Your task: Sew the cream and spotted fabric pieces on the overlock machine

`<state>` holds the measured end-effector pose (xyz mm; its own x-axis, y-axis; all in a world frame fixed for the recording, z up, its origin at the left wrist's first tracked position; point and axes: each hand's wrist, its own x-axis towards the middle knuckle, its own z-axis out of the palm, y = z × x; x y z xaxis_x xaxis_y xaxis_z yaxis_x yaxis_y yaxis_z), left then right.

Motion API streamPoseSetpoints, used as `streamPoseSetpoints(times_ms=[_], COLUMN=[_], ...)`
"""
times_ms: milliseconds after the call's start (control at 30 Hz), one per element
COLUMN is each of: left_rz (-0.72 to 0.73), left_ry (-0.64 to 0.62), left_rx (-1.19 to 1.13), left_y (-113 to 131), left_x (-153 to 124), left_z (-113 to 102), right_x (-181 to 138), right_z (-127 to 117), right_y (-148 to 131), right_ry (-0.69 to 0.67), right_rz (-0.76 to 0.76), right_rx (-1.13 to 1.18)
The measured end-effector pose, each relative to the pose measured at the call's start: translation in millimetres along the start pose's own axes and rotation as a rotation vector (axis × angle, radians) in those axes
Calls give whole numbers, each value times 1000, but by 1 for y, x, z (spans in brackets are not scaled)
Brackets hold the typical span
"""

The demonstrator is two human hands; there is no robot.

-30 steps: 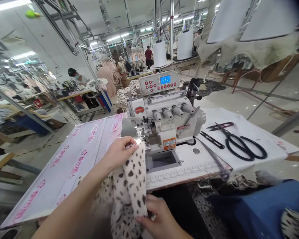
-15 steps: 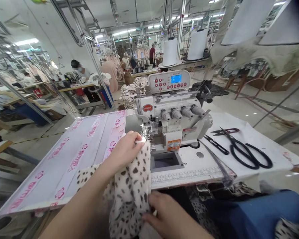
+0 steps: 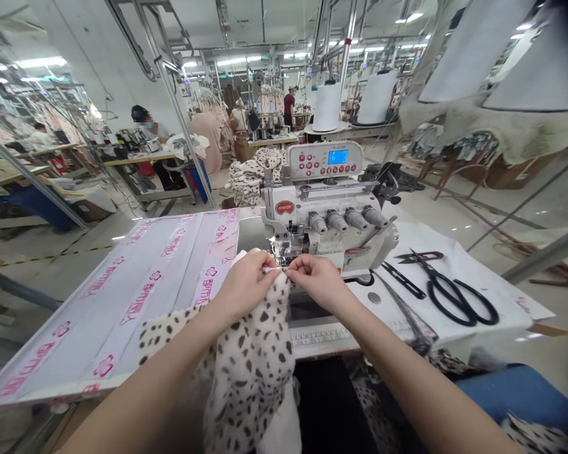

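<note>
A white, dark-spotted plush fabric piece (image 3: 250, 353) hangs over the front edge of the table from the overlock sewing machine (image 3: 322, 214). My left hand (image 3: 253, 277) pinches its upper edge just in front of the presser foot. Close beside it, my right hand (image 3: 315, 277) is closed in a pinch on the right end of the same edge. The fingertips of both hands are only a little apart, near the lit needle area. How far the edge reaches under the foot is hidden by the fingers.
Large black scissors (image 3: 454, 290) and thread snips (image 3: 404, 280) lie on the white sheet to the right. A printed plastic cover (image 3: 165, 284) spans the table's left side. Thread cones (image 3: 329, 107) stand behind the machine; a spotted fabric pile (image 3: 255, 176) lies beyond it.
My right hand has risen from the fabric's lower right side to its upper edge near the needle. My left hand stays about where it was, still pinching.
</note>
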<state>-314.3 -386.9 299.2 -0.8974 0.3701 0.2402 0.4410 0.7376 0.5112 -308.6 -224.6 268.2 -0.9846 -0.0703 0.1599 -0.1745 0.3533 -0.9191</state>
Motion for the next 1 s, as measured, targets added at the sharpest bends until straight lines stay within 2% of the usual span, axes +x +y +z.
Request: streamPoseSetpoints(times_ms=[133,367,633,700,800,867,1000], left_rz=[-18,-40,-53,-70,-94,-43,193], left_ry=[35,53,73,76,82,117,125], left_rx=[16,95,147,143,87,46,15], left_y=[2,4,3,3,3,1,-1], left_x=[0,9,21,23,22,16,-5], left_z=[1,5,8,7,4,2,-3], right_x=[5,5,-1,-7,-29,-49,-84], right_z=[2,7,17,20,27,33,44], right_y=[2,5,-2,2,15,25,36], right_ry=[10,122,294,303,337,267,-91], right_rz=[39,27,-39,-54,-134,-188,-144], right_rx=[7,-83,-403,-350,-86,69,185])
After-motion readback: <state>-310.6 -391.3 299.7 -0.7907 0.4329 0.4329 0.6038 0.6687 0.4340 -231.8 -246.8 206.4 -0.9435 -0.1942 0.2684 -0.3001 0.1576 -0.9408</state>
